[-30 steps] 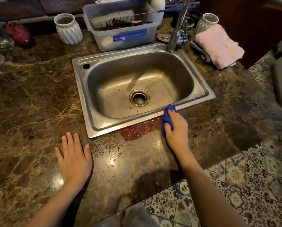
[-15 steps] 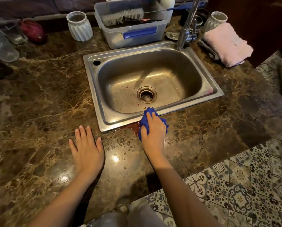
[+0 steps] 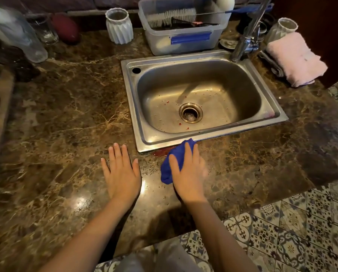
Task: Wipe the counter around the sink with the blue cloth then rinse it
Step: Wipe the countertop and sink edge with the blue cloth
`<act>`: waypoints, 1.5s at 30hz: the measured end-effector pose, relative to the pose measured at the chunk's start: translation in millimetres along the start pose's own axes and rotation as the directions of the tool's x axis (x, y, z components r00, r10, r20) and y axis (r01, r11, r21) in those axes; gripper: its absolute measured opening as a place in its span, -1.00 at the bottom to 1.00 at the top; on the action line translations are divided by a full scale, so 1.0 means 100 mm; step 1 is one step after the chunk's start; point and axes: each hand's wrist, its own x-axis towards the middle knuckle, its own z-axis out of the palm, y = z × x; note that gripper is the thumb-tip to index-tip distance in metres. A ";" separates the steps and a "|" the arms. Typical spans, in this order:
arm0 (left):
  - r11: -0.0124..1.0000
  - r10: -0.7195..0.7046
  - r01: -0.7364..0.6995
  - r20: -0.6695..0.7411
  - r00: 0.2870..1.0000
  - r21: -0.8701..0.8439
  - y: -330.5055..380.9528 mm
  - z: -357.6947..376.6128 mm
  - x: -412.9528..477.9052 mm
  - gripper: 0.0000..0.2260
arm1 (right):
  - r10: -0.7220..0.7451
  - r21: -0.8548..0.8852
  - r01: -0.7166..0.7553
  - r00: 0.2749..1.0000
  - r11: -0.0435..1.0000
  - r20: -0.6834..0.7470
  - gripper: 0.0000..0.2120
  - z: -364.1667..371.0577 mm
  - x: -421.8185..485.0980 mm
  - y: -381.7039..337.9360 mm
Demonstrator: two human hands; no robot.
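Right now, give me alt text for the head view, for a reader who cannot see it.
A person's right hand presses a blue cloth on a brown marble counter at the front rim of a steel sink, beside a red spill. The left hand rests flat on the counter beside it.

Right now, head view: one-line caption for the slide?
Right hand presses the blue cloth over a red spill at the front rim of the sink; left hand rests flat on the marble counter.

Cloth (image 3: 166,171) before sink (image 3: 133,107); tub (image 3: 184,46) behind sink; towel (image 3: 295,57) right
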 end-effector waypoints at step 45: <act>1.000 -0.010 0.010 0.002 1.000 0.026 0.04 -0.01 -0.01 -0.44 | -0.081 -0.325 0.048 0.993 0.944 -0.088 -0.28 -0.02 0.36 0.21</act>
